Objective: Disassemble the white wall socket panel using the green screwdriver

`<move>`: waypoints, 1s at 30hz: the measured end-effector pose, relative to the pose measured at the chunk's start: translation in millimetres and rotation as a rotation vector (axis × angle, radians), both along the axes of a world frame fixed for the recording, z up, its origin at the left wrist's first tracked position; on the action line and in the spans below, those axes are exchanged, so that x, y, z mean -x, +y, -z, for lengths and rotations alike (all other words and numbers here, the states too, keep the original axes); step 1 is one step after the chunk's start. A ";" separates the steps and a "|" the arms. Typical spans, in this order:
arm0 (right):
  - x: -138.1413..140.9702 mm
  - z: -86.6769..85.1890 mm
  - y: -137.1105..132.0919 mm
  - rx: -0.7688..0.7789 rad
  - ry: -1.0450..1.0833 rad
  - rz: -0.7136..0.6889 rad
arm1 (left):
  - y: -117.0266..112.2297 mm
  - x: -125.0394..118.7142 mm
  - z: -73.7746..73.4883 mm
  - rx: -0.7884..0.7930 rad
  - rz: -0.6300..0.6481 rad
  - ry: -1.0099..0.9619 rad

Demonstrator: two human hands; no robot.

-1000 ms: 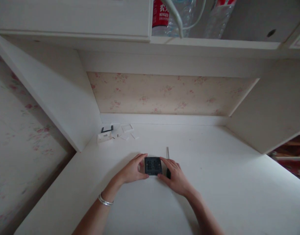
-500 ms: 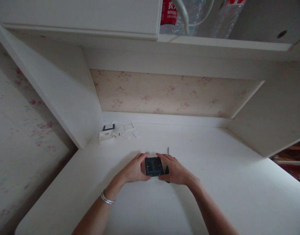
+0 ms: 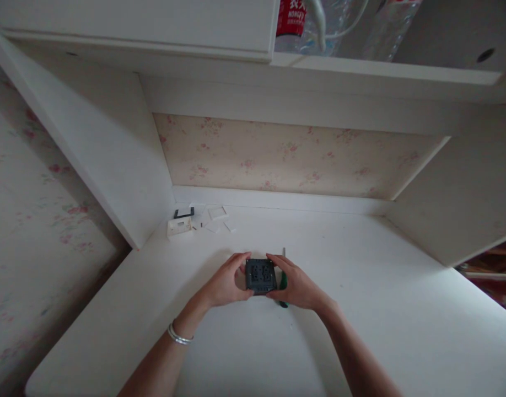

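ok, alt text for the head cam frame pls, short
Both hands, left hand and right hand, grip a small dark square socket module between them over a white desk. A green-handled screwdriver lies under the right hand; small white plastic parts sit in the far left corner.

dim, soft light from right | wide-angle bending at edges | hands slightly soft
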State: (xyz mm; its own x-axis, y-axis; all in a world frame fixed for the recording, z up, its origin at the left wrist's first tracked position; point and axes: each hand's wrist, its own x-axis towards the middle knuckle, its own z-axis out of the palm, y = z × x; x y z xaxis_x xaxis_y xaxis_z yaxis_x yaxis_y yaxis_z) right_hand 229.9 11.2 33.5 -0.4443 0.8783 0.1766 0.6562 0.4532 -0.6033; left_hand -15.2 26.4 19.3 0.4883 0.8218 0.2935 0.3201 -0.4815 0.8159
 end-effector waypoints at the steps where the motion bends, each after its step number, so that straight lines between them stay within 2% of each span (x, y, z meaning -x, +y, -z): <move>1: 0.0 0.1 0.4 -0.012 0.020 0.005 | 0.3 0.1 -0.4 0.024 0.005 -0.028; 4: 1.3 0.8 1.4 -0.039 0.066 0.042 | 1.2 0.7 -3.7 0.122 0.010 -0.136; 7: 4.3 1.4 2.1 -0.058 0.130 0.073 | 2.7 1.0 -7.6 0.288 0.004 -0.285; 11: 11.6 0.6 1.1 -0.052 0.261 0.107 | 6.6 -0.3 -9.2 0.479 -0.085 -0.449; 16: 22.2 2.7 -0.7 -0.010 0.380 0.138 | 8.8 -3.5 -5.4 0.664 -0.009 -0.540; 24: 25.8 13.7 2.5 0.001 0.479 0.105 | 7.9 0.2 -5.1 0.729 -0.091 -0.499; 30: 27.2 16.1 1.9 0.080 0.554 0.074 | 9.2 1.8 -4.2 0.723 -0.078 -0.485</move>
State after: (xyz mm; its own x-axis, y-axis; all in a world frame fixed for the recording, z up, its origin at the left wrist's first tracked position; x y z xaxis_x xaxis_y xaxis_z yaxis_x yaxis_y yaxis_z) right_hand 202.7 13.1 17.4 -0.2407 0.9239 0.2975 0.2595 0.3566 -0.8975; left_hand -17.0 35.6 23.5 0.3796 0.9125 -0.1523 -0.1310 0.2160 0.9676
